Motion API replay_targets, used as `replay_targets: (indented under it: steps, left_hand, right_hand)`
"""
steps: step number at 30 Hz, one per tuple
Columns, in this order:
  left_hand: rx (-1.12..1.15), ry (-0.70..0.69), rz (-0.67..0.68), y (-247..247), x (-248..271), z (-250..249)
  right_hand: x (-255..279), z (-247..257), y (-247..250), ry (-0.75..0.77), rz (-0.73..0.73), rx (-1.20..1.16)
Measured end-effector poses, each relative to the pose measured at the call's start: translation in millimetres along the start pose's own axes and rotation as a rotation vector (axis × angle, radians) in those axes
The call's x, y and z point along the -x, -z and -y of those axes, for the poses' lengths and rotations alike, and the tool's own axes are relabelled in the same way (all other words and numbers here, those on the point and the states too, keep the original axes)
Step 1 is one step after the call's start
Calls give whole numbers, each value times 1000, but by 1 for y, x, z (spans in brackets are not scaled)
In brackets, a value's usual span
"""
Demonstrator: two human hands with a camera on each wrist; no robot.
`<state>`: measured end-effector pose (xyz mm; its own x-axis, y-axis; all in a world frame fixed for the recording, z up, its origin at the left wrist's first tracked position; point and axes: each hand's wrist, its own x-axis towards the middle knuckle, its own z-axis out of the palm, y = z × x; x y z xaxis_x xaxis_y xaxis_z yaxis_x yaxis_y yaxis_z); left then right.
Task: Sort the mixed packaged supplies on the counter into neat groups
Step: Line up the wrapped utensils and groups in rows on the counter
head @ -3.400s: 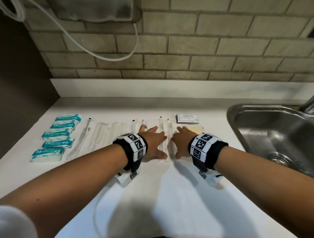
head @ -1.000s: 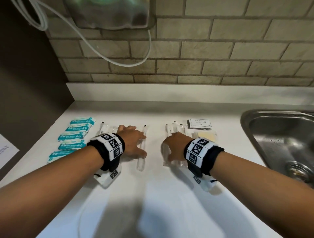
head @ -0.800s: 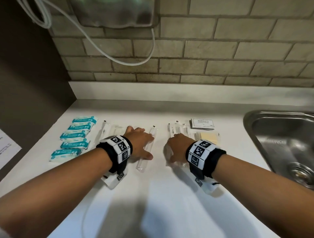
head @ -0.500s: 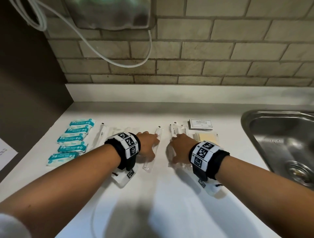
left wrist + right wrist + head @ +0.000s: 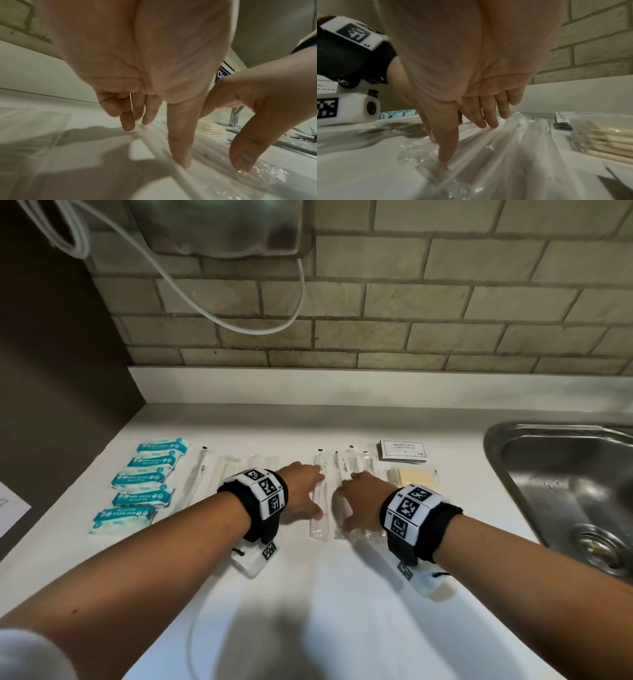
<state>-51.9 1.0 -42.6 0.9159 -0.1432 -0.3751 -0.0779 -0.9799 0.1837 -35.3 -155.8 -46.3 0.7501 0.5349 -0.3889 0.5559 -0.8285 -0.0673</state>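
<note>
On the white counter point(image 5: 342, 594) my left hand point(image 5: 301, 491) lies flat with straight fingers on one clear-wrapped toothbrush packet point(image 5: 318, 501), its thumb point(image 5: 180, 148) pressing the wrapper point(image 5: 163, 155). My right hand point(image 5: 359, 498) rests flat on a small group of the same clear packets point(image 5: 356, 529), fingertips point(image 5: 489, 120) down on the plastic point(image 5: 513, 148). The two hands are close together. More clear packets point(image 5: 212, 474) lie to the left. Several teal wipe packs point(image 5: 144, 484) form a column at the far left. Shampoo sachets point(image 5: 403, 450) and cream soap bars point(image 5: 416, 477) sit to the right.
A steel sink point(image 5: 565, 484) is sunk into the counter at right. Behind runs a brick wall point(image 5: 411, 302) with a dispenser point(image 5: 219, 224) and a white cable point(image 5: 191, 289). A dark panel point(image 5: 51, 371) bounds the left side. A paper sheet point(image 5: 10, 508) lies at far left.
My left hand has slid one clear packet to the right, up beside the group under my right hand. The right hand has stayed on its group.
</note>
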Motion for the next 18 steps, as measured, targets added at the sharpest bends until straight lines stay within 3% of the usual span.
replay_targets:
  steps: [18]
  left_hand:
    - [-12,64,-32,-6,-2,5]
  right_hand:
    - [3,2,4,20,13,43]
